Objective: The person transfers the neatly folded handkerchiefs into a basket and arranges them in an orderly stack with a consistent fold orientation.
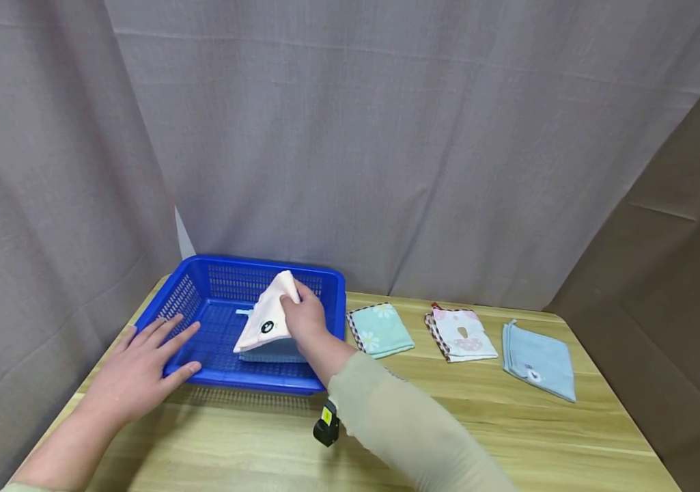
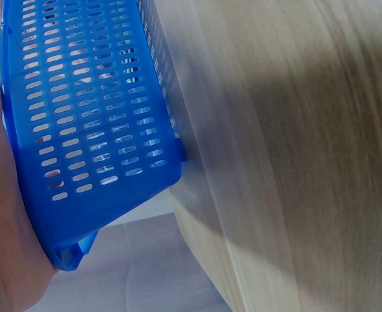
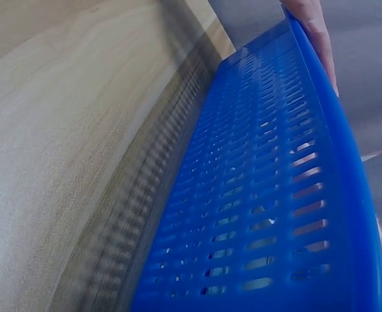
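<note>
A blue plastic basket with slotted walls stands on the wooden table. Inside it, my right hand pinches a pale pink folded towel by its upper right edge, thumb on top. The towel hangs tilted and bears a small black round mark. Beneath it, a blue-grey folded cloth shows on the basket floor, partly hidden. My left hand rests with fingers spread over the basket's front left corner. In the left wrist view the same hand lies along the rim, beside the slotted wall.
Right of the basket lie a mint towel with daisies, a white and pink towel with checked trim, and a light blue towel. Grey curtain hangs behind, and a brown panel borders the right side.
</note>
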`<state>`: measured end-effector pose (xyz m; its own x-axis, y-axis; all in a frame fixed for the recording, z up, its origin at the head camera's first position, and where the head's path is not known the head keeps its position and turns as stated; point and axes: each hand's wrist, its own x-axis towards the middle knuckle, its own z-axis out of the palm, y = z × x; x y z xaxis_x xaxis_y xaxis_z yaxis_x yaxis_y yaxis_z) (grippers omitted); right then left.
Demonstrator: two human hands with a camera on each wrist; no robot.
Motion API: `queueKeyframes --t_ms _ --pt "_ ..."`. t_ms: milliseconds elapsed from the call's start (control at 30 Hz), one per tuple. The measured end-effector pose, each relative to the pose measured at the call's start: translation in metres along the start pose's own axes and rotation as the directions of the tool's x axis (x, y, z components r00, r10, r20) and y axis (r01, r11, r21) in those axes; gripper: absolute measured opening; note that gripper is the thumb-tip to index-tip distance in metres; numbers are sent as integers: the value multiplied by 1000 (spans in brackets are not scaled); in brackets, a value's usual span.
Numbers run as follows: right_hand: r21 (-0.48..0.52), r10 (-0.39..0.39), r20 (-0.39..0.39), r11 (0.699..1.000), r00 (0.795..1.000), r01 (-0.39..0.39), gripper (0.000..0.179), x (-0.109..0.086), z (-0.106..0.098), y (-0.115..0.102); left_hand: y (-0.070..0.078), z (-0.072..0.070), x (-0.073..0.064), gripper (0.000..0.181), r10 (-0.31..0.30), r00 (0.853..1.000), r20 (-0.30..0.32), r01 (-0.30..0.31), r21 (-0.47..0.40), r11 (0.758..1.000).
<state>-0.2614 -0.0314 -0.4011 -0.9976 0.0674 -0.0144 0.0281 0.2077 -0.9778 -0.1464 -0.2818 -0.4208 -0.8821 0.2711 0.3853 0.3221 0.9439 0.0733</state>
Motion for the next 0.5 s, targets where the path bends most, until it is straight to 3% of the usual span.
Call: queueKeyframes --t_ms 500 --pt "-11 3 57 1000 998 -2 44 4 1 0 1 -1 1 65 1 1000 0 -1 -2 1000"
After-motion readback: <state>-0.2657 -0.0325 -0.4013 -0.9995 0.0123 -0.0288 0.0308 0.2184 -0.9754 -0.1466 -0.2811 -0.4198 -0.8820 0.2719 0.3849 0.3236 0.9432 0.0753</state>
